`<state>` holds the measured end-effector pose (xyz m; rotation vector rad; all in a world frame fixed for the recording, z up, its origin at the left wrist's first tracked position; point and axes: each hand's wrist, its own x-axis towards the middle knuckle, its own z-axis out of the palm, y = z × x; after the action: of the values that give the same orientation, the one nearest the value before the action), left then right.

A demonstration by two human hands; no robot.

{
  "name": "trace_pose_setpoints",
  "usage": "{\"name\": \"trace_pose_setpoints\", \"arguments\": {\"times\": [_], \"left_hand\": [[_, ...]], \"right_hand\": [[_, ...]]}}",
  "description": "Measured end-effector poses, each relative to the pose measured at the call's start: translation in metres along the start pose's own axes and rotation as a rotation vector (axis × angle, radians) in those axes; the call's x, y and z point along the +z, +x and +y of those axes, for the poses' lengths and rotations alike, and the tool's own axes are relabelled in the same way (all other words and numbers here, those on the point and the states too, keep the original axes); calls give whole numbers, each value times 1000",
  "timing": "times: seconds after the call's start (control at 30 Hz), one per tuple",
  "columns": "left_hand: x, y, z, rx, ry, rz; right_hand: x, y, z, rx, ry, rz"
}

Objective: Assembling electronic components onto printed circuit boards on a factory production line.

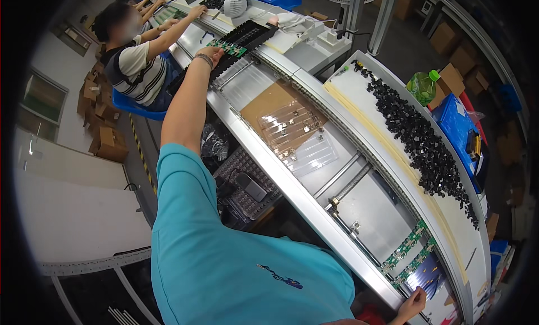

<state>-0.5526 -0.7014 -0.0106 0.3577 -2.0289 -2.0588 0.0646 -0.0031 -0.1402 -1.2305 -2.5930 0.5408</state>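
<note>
My left arm stretches out to the far end of the line, and my left hand (211, 56) grips the near edge of a green circuit board (231, 48). That board lies over a black slotted rack (247, 35), which rests across the rails. At the lower right, my right hand (414, 304) is beside the near rail with its fingers curled; anything inside them is hidden. Just beyond it, two long green circuit board strips (409, 246) span the conveyor rails side by side.
Clear plastic trays with small metal parts (295, 128) lie on brown cardboard between the rails. Beyond the far rail, black small parts (412, 134) are heaped on a white work surface. A co-worker (135, 55) sits at the far left. A small white fan (234, 5) stands farther along.
</note>
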Motion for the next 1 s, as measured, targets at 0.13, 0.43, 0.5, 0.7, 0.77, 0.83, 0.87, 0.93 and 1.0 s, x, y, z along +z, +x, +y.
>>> {"name": "trace_pose_setpoints", "arguments": {"times": [0.13, 0.43, 0.5, 0.7, 0.77, 0.83, 0.87, 0.93, 1.0], "left_hand": [[-2, 3, -2, 6, -18, -4], [-11, 14, -1, 29, -55, -30], [-13, 17, -1, 35, -61, -39], [-39, 17, 0, 20, -67, -71], [-41, 21, -10, -17, -68, -108], [-45, 8, -12, -70, -53, -164], [-42, -1, -15, -110, -44, -208], [-39, -23, -22, -228, -40, -329], [51, -93, -17, -330, 24, -436]], "right_hand": [[-1, 1, 2, 9, -13, -19], [5, -3, 13, -144, 53, 21], [5, -4, 14, -149, 61, 23], [-1, -7, -1, -154, 42, 4], [-6, -11, -5, -149, 2, 19], [-4, -8, 3, -198, 16, 41], [-3, -7, 4, -201, 47, 44], [-3, -6, 4, -194, 36, 37], [-3, -4, -8, -166, 55, 20]]}}
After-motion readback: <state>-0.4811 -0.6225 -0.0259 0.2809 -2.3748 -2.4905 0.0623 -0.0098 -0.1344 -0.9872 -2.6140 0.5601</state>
